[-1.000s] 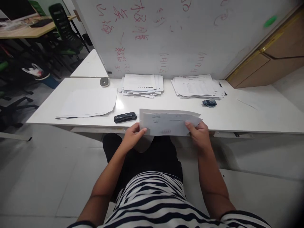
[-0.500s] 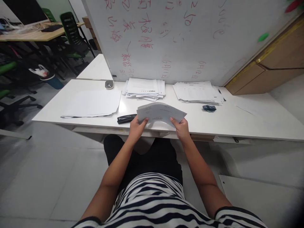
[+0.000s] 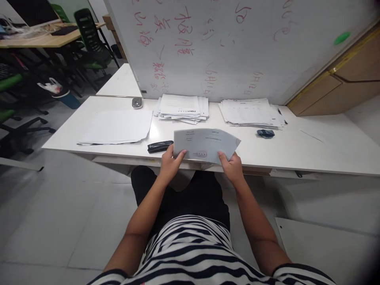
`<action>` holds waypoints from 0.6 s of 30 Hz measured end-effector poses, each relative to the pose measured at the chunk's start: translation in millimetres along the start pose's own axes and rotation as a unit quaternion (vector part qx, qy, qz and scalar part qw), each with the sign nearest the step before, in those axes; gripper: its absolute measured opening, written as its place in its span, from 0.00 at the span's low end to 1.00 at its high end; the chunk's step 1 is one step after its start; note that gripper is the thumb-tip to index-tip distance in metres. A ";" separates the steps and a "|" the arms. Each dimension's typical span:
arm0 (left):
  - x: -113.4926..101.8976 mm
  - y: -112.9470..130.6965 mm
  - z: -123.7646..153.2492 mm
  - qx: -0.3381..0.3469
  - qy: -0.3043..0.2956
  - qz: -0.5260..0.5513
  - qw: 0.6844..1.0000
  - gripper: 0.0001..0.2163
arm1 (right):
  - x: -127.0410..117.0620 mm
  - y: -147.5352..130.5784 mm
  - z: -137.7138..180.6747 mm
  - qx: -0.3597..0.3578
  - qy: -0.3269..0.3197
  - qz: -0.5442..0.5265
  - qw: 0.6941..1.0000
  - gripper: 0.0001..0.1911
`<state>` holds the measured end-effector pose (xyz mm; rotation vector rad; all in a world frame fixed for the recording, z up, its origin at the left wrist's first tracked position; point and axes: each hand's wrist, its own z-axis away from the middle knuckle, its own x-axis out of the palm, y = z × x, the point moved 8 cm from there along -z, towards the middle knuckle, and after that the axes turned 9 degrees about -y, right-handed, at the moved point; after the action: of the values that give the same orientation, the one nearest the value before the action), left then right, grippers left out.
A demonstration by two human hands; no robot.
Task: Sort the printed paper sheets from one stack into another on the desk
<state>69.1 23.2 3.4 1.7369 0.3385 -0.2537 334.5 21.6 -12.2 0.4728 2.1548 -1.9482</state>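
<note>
Between my two hands is a printed sheet of paper (image 3: 204, 144), held up at the desk's front edge; whether it is one sheet or several I cannot tell. My left hand (image 3: 172, 162) is closed on its left side, thumb on the near face. At the lower right part, my right hand (image 3: 231, 166) pinches it the same way. A black stapler (image 3: 159, 147) lies on the desk just beyond my left hand. Behind the held paper sit a stack of papers (image 3: 181, 105) and, further right, a second paper stack (image 3: 249, 111).
On the white desk (image 3: 297, 154), a pile of blank-looking sheets (image 3: 115, 126) lies at the left, with a computer mouse (image 3: 137, 103) behind it. A small dark blue object (image 3: 265, 133) rests at the right. A whiteboard (image 3: 190, 67) and cardboard boxes (image 3: 323, 95) stand along the back.
The held paper has gone from bowed to flatter, its printed face showing more fully. My right hand has shifted slightly right and nearer. The view has moved a little.
</note>
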 end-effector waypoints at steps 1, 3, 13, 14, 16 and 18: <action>-7.6 4.3 1.9 0.017 0.013 -0.013 1.000 0.19 | -2.3 3.5 2.3 0.012 -0.008 0.002 1.000 0.22; -25.6 10.2 4.0 0.052 0.049 -0.064 0.995 0.19 | -5.9 17.7 7.4 0.055 -0.023 -0.003 0.998 0.23; -53.0 -34.6 -31.9 0.068 -0.015 -0.427 0.902 0.21 | -6.0 62.7 25.4 0.181 -0.011 -0.116 0.976 0.23; -54.0 -38.0 -34.1 0.056 -0.023 -0.433 0.900 0.20 | -4.6 60.1 25.0 0.182 -0.007 -0.142 0.973 0.24; -56.5 -40.4 -36.5 0.037 -0.035 -0.435 0.899 0.19 | 0.4 54.6 23.3 0.185 -0.009 -0.187 0.965 0.24; -59.1 -39.1 -36.7 0.028 -0.042 -0.428 0.902 0.17 | 7.8 50.8 21.5 0.193 -0.020 -0.222 0.955 0.24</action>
<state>-0.7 61.0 -4.7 1.5285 1.0335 -0.9745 344.3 5.2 -64.5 -0.0102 1.9780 -2.6131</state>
